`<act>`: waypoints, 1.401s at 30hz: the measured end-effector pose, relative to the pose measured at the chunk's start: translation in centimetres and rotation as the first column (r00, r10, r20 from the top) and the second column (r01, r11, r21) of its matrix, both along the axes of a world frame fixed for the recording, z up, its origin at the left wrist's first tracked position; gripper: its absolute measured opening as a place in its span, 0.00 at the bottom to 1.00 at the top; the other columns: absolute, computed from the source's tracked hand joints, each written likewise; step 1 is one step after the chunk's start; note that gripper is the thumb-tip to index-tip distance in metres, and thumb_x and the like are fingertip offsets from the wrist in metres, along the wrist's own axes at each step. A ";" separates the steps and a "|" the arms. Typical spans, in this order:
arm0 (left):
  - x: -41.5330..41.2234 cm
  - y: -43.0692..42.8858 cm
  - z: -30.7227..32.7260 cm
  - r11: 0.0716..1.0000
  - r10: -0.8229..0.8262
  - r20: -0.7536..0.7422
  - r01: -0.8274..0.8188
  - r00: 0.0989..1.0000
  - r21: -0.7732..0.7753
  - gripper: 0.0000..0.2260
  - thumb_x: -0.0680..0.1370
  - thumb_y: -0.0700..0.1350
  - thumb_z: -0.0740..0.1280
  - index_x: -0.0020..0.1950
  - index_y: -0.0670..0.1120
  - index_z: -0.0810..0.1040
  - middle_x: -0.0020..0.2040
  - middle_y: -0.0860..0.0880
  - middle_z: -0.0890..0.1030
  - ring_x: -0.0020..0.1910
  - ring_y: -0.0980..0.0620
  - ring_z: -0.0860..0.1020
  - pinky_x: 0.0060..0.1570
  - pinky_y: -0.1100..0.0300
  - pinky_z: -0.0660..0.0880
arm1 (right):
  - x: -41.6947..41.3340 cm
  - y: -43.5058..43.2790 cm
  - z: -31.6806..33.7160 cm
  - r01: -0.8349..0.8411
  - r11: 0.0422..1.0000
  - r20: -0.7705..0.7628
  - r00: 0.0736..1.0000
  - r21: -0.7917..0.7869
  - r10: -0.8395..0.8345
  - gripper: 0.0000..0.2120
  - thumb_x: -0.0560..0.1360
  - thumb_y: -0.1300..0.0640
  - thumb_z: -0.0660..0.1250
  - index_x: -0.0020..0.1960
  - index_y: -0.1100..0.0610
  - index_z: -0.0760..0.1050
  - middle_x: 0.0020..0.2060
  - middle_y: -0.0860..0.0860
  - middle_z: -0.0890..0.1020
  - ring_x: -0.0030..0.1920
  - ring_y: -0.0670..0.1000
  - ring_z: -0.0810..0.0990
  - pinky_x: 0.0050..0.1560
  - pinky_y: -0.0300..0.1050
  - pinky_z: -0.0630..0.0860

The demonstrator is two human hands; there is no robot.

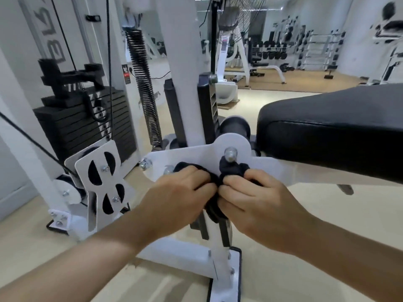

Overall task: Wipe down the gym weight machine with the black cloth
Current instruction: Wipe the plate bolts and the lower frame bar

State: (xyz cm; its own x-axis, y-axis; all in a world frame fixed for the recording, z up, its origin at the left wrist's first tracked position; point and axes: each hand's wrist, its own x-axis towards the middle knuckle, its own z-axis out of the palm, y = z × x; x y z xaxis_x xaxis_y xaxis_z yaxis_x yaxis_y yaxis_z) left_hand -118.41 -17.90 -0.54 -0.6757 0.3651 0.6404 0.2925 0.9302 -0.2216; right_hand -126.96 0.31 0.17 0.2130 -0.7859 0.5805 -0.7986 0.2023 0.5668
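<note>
Head view: both hands, left (181, 190) & right (255, 199), pinch black cloth (231, 171) bunched btwn them, against white bracket (196, 155).

Single head view, forward and down; close above machine (231, 144); background perhaps blurred

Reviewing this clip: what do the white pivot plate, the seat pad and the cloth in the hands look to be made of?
White pivot plate: likely painted or powder-coated steel; flat, glossy, held by bright bolts.
Seat pad: apparently black vinyl or faux leather over padding; smooth sheen, rounded stitched edge.
Black cloth: soft matte fabric, bunched in folds; weave too blurred to tell.
</note>
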 end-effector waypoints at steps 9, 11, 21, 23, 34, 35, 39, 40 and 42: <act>-1.3 1.5 5.1 0.923 -0.031 -0.303 0.144 0.952 0.358 0.11 0.71 0.29 0.65 0.46 0.40 0.84 0.46 0.45 0.84 0.47 0.50 0.82 0.48 0.54 0.79 | -1.3 0.7 0.0 -0.052 0.968 0.134 0.987 -0.244 0.087 0.11 0.80 0.65 0.61 0.54 0.60 0.82 0.52 0.54 0.84 0.53 0.54 0.81 0.52 0.47 0.75; -1.8 2.3 6.4 0.911 -0.075 -0.274 0.178 0.959 0.372 0.12 0.71 0.31 0.64 0.45 0.42 0.85 0.45 0.48 0.85 0.47 0.53 0.81 0.48 0.56 0.78 | -1.0 0.6 0.0 -0.037 0.942 0.181 0.978 -0.335 0.103 0.09 0.79 0.66 0.62 0.54 0.60 0.79 0.50 0.55 0.84 0.52 0.55 0.79 0.53 0.47 0.75; -1.4 2.4 7.0 0.979 -0.188 0.021 0.185 0.982 0.090 0.14 0.79 0.44 0.60 0.59 0.44 0.81 0.53 0.50 0.84 0.57 0.53 0.77 0.59 0.62 0.73 | -0.2 1.1 -0.2 0.046 0.901 0.214 0.975 -0.431 0.052 0.10 0.74 0.63 0.70 0.55 0.58 0.78 0.53 0.55 0.82 0.55 0.55 0.77 0.56 0.47 0.71; -0.7 1.8 6.2 0.983 -0.141 0.013 0.138 0.990 0.122 0.16 0.83 0.47 0.56 0.66 0.46 0.77 0.58 0.51 0.82 0.61 0.57 0.75 0.64 0.69 0.68 | -0.1 1.2 0.1 0.075 0.916 0.271 0.962 -0.394 0.038 0.11 0.74 0.63 0.69 0.56 0.60 0.76 0.54 0.57 0.82 0.54 0.57 0.77 0.56 0.48 0.73; 1.7 5.0 0.4 0.645 -0.010 0.241 -0.177 0.971 0.743 0.28 0.70 0.36 0.73 0.50 0.72 0.74 0.41 0.60 0.83 0.37 0.60 0.82 0.40 0.68 0.77 | 0.9 1.4 0.5 0.153 0.938 0.363 0.931 -0.310 -0.032 0.10 0.78 0.63 0.62 0.54 0.63 0.80 0.58 0.57 0.82 0.58 0.57 0.77 0.58 0.51 0.74; 1.6 5.1 0.1 0.646 -0.013 0.228 -0.166 0.974 0.745 0.26 0.70 0.37 0.73 0.51 0.70 0.76 0.42 0.60 0.83 0.39 0.59 0.83 0.42 0.67 0.78 | 0.9 1.6 0.1 0.166 0.943 0.339 0.939 -0.289 -0.062 0.10 0.78 0.63 0.61 0.53 0.61 0.81 0.58 0.56 0.82 0.57 0.56 0.77 0.57 0.50 0.72; 1.7 5.3 -0.5 0.615 -0.035 0.353 -0.258 0.935 0.745 0.23 0.66 0.40 0.68 0.56 0.62 0.78 0.43 0.61 0.83 0.42 0.58 0.82 0.44 0.55 0.79 | 2.1 2.0 -1.5 0.192 0.958 0.271 0.954 -0.213 -0.130 0.14 0.81 0.63 0.55 0.48 0.56 0.79 0.54 0.51 0.83 0.51 0.55 0.77 0.46 0.48 0.69; 1.6 5.0 -0.4 0.601 -0.062 0.387 -0.275 0.920 0.750 0.22 0.67 0.38 0.69 0.55 0.61 0.80 0.43 0.61 0.83 0.41 0.59 0.81 0.43 0.57 0.80 | 2.2 2.0 -1.4 0.205 0.957 0.294 0.945 -0.204 -0.140 0.16 0.82 0.63 0.51 0.49 0.57 0.78 0.54 0.52 0.83 0.49 0.55 0.75 0.45 0.47 0.68; 1.6 4.2 0.5 0.637 -0.068 0.408 -0.276 0.910 0.720 0.22 0.67 0.33 0.70 0.51 0.59 0.82 0.41 0.61 0.84 0.38 0.61 0.81 0.40 0.64 0.78 | 2.4 2.3 -1.4 0.222 0.954 0.362 0.922 -0.199 -0.139 0.21 0.82 0.64 0.45 0.49 0.58 0.78 0.51 0.53 0.83 0.42 0.54 0.72 0.41 0.43 0.64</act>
State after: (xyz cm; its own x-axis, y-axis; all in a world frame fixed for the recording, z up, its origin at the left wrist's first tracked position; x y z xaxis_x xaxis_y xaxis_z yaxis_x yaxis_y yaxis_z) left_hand -116.82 -13.70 -0.01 -0.9134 -0.2138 0.3463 0.0783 0.7426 0.6652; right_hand -124.58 2.64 -1.26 -0.1630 -0.6263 0.7624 -0.8712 0.4541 0.1868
